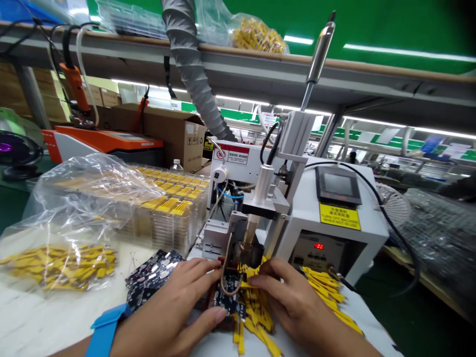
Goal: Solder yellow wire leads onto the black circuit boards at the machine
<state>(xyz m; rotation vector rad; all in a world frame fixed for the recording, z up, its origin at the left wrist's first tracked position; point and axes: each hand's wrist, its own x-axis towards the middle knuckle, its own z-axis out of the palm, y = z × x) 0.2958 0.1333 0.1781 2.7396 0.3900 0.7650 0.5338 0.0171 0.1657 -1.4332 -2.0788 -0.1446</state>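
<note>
circuit board [227, 293] – small, black, lying on the worktop [37, 322] directly under the machine's press head [247, 245], between both hands. left hand [178, 305]: fingers partly curled, thumb and fingertips closed on the board's left and near edges. right hand [293, 297]: half-curled, fingertips on a yellow strip [250, 283] at the board's right edge; pinching or only pressing – cannot tell. judgement: board light, stiff, thin and easy to damage on its populated face, so it is best held by its bare edges. strip thin, bendable, likely to slip; best held near its end.
</note>
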